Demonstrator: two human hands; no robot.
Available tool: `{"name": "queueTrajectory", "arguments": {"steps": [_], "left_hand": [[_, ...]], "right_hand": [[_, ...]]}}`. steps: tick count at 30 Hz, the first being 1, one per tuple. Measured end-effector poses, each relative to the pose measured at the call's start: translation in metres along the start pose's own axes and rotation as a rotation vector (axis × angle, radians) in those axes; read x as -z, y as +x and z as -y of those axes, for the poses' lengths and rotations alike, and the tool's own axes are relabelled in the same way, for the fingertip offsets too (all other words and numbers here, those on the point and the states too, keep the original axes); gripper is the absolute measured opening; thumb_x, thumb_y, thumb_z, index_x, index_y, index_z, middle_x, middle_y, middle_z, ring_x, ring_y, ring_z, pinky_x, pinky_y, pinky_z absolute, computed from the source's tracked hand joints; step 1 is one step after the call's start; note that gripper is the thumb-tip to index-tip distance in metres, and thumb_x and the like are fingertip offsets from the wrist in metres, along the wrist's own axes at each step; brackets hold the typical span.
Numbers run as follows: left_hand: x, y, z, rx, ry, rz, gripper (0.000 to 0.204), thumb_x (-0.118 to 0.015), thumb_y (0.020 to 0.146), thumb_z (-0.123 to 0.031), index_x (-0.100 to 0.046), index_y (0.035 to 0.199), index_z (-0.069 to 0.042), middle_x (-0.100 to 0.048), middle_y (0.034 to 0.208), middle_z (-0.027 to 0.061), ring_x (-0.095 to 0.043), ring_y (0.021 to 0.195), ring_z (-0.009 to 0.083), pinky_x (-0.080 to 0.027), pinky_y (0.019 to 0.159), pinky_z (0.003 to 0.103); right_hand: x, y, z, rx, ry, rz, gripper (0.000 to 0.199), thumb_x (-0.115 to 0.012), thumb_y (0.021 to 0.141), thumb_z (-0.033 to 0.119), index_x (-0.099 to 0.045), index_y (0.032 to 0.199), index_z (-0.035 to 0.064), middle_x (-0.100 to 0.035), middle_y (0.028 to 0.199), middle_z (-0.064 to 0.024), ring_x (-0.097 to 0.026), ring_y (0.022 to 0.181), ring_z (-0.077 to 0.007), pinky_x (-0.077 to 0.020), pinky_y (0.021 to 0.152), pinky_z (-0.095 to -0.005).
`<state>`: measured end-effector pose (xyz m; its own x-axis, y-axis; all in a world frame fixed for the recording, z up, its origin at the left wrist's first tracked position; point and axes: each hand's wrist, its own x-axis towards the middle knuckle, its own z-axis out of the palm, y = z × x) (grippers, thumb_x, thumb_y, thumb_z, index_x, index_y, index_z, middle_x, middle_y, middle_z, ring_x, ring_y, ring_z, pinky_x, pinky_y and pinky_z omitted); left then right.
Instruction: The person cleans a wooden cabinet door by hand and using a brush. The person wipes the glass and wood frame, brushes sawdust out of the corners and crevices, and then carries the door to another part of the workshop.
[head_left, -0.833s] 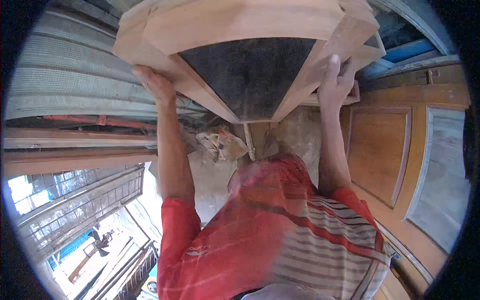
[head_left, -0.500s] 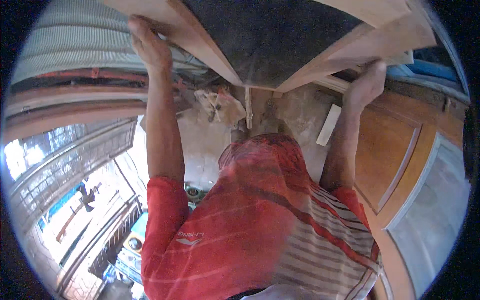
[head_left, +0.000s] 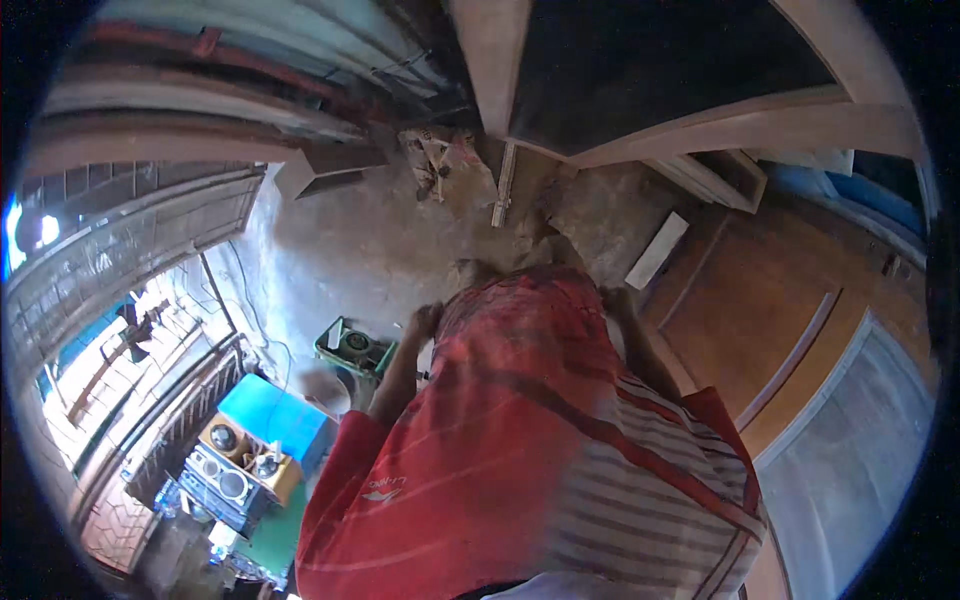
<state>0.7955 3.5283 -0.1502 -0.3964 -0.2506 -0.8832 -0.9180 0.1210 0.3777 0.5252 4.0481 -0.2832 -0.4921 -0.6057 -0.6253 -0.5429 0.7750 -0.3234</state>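
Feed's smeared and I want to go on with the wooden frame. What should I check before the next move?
1. Grip on the frame: no hand on it in view. Not ok.
2. What holds the frame up: its supports are out of view. Cannot tell.
3. Left hand: at the chest, blurred, so whether it is empty is unclear. Cannot tell.
4. Right hand: hidden behind the shirt. Cannot tell.
5. Floor under the frame: a plank and a crumpled bag lie there. Not ok.
6. Picture sharpness: motion blur around the arms. Not ok.
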Motion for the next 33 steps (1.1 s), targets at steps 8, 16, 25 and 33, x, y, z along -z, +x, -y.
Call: {"name": "queueTrajectory", "arguments": {"steps": [8, 16, 25, 33], "left_hand": [[-0.012, -0.077, 0.063, 0.075, -0.317, -0.297, 0.046, -0.057, 0.104, -0.045, -0.072, 0.105, 0.0, -0.073, 0.088, 0.0099, -0.067, 0.082, 0.022, -0.053, 0.075, 0.039], [0.02, -0.059, 0.142, -0.039, -1.066, -0.375, 0.039, -0.062, 0.107, -0.043, -0.067, 0.12, -0.006, -0.072, 0.101, 0.0058, -0.068, 0.088, 0.0163, -0.052, 0.071, 0.031], [-0.034, -0.125, 0.204, 0.087, -1.324, -0.45, 0.026, -0.061, 0.108, -0.036, -0.066, 0.104, -0.011, -0.07, 0.088, 0.0054, -0.065, 0.071, 0.0161, -0.049, 0.059, 0.031], [-0.114, -0.155, 0.218, 0.232, -1.391, -0.436, 0.024, -0.066, 0.104, -0.036, -0.067, 0.098, -0.013, -0.066, 0.077, 0.0024, -0.064, 0.064, 0.0167, -0.05, 0.056, 0.031]], "right_hand": [[0.076, 0.03, 0.065, -0.076, 0.378, -0.018, 0.025, -0.055, 0.1, 0.025, -0.07, 0.114, 0.0102, -0.075, 0.095, -0.0193, -0.074, 0.093, -0.0358, -0.0556, 0.078, -0.0527], [0.096, 0.1, 0.098, 0.122, 0.731, -0.379, 0.037, -0.055, 0.104, 0.028, -0.06, 0.136, 0.0099, -0.067, 0.132, -0.015, -0.062, 0.121, -0.0263, -0.0502, 0.102, -0.0501], [0.45, 0.066, 0.225, 0.199, -0.311, -0.527, 0.041, -0.051, 0.109, 0.034, -0.074, 0.121, 0.0018, -0.071, 0.13, -0.0198, -0.064, 0.125, -0.0376, -0.0478, 0.109, -0.0499], [0.631, 0.055, 0.2, 0.373, 0.717, -1.149, 0.043, -0.044, 0.113, 0.029, -0.072, 0.122, -0.0034, -0.074, 0.124, -0.0159, -0.068, 0.118, -0.0277, -0.0497, 0.108, -0.0439]]}}
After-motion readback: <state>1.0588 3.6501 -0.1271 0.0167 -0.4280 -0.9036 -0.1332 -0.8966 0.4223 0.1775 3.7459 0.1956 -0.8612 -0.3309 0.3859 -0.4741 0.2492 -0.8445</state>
